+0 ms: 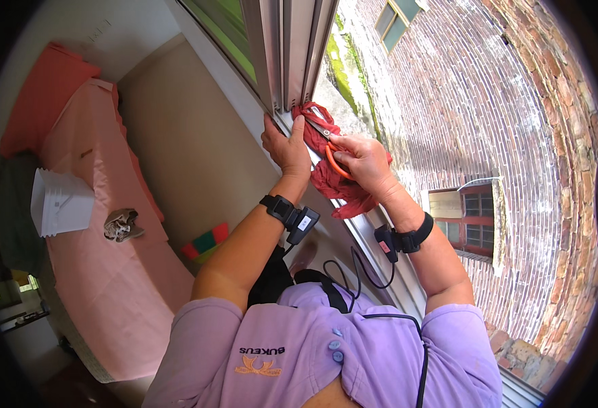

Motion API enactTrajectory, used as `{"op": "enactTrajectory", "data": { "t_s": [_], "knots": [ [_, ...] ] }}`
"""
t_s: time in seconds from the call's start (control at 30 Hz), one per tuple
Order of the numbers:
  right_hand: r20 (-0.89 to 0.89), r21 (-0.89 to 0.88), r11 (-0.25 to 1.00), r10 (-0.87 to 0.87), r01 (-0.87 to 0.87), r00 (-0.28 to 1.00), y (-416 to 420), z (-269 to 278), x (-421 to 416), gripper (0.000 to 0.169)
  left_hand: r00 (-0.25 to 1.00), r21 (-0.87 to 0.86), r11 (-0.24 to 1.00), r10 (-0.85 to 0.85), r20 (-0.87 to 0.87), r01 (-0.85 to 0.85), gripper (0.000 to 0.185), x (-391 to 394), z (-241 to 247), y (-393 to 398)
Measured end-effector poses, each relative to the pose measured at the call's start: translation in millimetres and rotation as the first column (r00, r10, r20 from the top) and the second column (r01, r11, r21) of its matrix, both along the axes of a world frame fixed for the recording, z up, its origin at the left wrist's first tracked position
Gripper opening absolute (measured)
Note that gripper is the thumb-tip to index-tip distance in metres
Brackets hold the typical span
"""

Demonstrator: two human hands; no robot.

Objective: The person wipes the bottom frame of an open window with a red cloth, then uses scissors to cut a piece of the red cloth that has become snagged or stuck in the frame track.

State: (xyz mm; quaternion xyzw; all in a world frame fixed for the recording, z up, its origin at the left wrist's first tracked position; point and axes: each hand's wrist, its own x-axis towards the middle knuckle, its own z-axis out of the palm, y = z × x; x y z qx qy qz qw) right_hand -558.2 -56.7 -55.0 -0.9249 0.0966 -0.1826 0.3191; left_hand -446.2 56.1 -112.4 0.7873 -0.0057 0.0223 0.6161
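In my right hand (362, 160) is a pair of scissors (335, 162) with orange handles. Their metal blades point toward the foot of the window frame (283, 56), and the tips are partly lost in a bunched red cloth (347, 186). The cloth lies along the metal window track (352, 219), with folds hanging below my right hand. Beside the cloth, my left hand (288, 148) rests at the inner edge of the track. Its thumb is raised apart from the fingers and meets the cloth's edge; some fingers are hidden.
Beyond the track, the opening looks out on a brick wall (446, 102) with windows. Indoors, a pink-covered bed (125, 301) bears a white plastic container (64, 201) and a crumpled cloth (122, 225). Black cables (357, 265) hang between my strapped wrists.
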Motion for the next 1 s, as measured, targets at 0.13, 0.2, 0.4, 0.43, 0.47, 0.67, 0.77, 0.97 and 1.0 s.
{"op": "enactTrajectory", "data": {
  "t_s": [0.13, 0.2, 0.4, 0.43, 0.47, 0.67, 0.77, 0.97, 1.0],
  "knots": [
    [-0.029, -0.150, 0.989, -0.001, -0.003, 1.000, 10.7, 4.3, -11.5, 0.026, 1.000, 0.012, 1.000, 0.010, 0.019, -0.010, 0.073, 2.2, -7.7, 0.5],
    [-0.028, -0.205, 0.979, -0.006, 0.000, 1.000, 14.3, 6.2, -12.4, 0.027, 0.999, 0.026, 0.999, 0.036, 0.006, -0.037, 0.068, 2.5, -5.8, -1.0],
    [-0.105, 0.025, 0.998, 0.055, -0.053, 0.993, 13.9, 11.2, -6.2, 0.029, 1.000, -0.071, 0.997, -0.021, -0.016, 0.020, 0.070, 0.3, -6.4, 0.3],
    [-0.122, 0.064, 0.995, 0.088, -0.080, 0.989, 13.3, 11.3, -8.7, 0.029, 0.999, -0.100, 0.994, -0.041, -0.032, 0.038, 0.070, -0.3, -5.6, 2.1],
    [-0.139, 0.092, 0.993, 0.086, -0.074, 0.987, 12.6, 13.3, -14.0, 0.032, 0.997, -0.103, 0.993, -0.064, -0.044, 0.059, 0.070, -3.0, -5.0, 3.6],
    [-0.093, 0.090, 0.995, -0.028, 0.037, 0.995, 20.7, 27.2, -33.1, 0.028, 1.000, -0.086, 0.996, -0.019, -0.014, 0.018, 0.058, -6.3, -6.9, 7.7],
    [-0.054, 0.013, 0.998, -0.057, 0.058, 0.997, 23.0, 28.6, -28.2, 0.026, 0.998, -0.137, 0.989, -0.053, -0.039, 0.047, 0.061, -8.9, -4.9, 8.2],
    [-0.179, -0.197, 0.978, -0.110, 0.074, 0.978, 33.0, 27.0, -6.6, 0.024, 0.989, -0.174, 0.977, -0.134, -0.061, 0.122, 0.065, -28.7, -0.1, 11.3],
    [-0.213, -0.236, 0.968, -0.139, 0.087, 0.967, 40.0, 26.5, -0.6, 0.022, 0.991, -0.150, 0.981, -0.130, -0.040, 0.123, 0.065, -28.7, -1.2, 10.7]
  ]
}}
